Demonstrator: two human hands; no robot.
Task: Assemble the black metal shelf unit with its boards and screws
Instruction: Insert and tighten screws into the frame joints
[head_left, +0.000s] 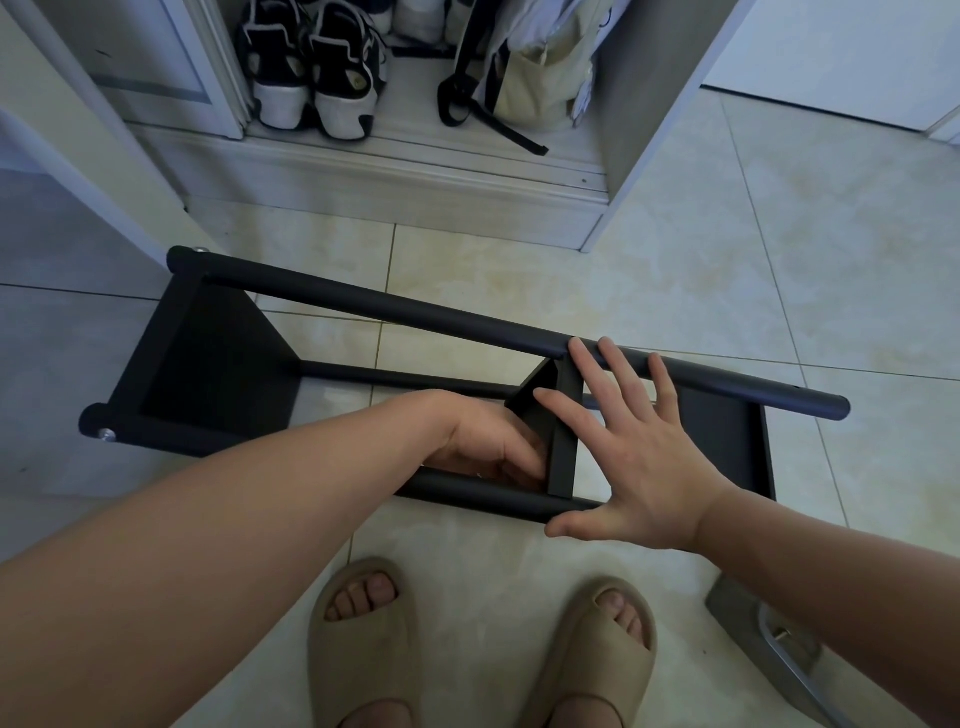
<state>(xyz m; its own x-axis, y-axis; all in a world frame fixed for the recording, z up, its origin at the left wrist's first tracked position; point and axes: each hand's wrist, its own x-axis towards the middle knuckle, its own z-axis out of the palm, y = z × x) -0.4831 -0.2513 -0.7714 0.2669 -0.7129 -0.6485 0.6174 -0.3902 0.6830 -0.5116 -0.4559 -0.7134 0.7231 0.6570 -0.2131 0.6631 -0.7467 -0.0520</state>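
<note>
While the black metal shelf unit (208, 364) lies on its side on the tiled floor (675, 270), the head view shows the right hand (636, 457) flat, fingers spread over the middle board (563, 452) and upper pole (363, 301). The left hand (483, 441) reaches inside the frame against that board. Its fingertips are hidden, so I cannot tell what they hold. Should the board shift, its holes may misalign, or a loose screw could drop.

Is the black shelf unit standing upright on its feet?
No, the shelf unit lies on its side on the tiled floor, with its screw-in feet pointing sideways.
</note>
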